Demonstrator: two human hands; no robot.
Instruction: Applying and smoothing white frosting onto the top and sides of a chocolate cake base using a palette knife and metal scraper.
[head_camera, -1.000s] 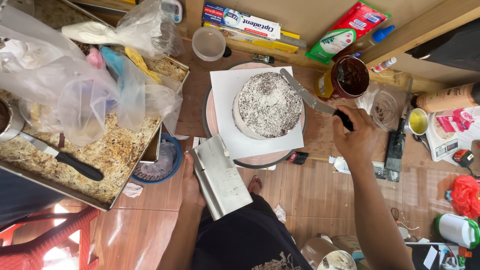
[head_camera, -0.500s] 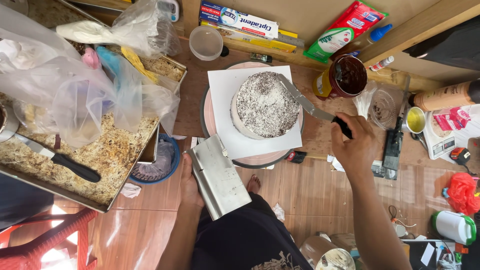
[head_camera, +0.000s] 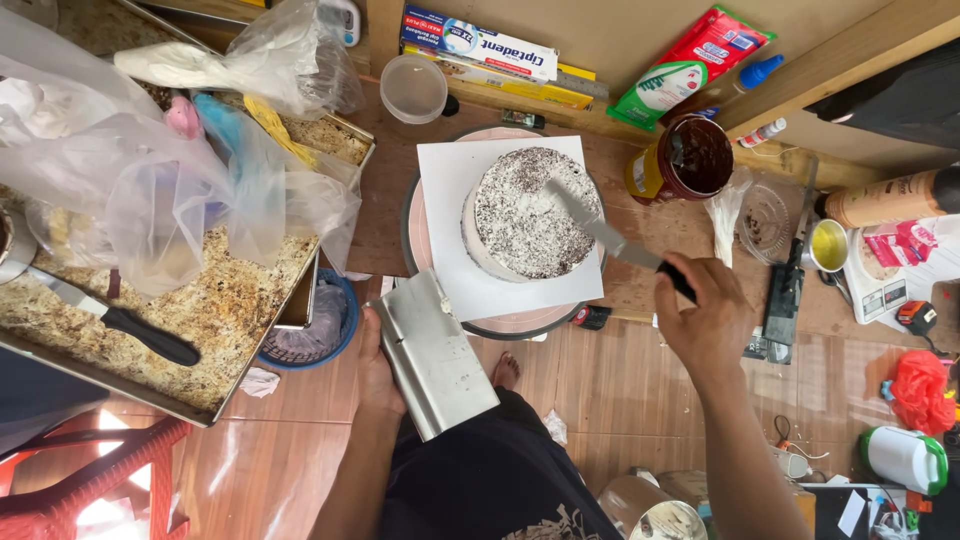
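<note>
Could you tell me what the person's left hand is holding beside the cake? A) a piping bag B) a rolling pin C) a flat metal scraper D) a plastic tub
C: the left hand grips a flat metal scraper just below the cake.

cake (head_camera: 528, 215) on turntable (head_camera: 500, 322), jar (head_camera: 688, 158) right

Single head cam, straight down from above, mid-range. Frame centre: cake (head_camera: 527, 215) on turntable (head_camera: 420, 240). Left hand (head_camera: 375, 365) and right hand (head_camera: 705, 320) enter from bottom edge. No second view.
</note>
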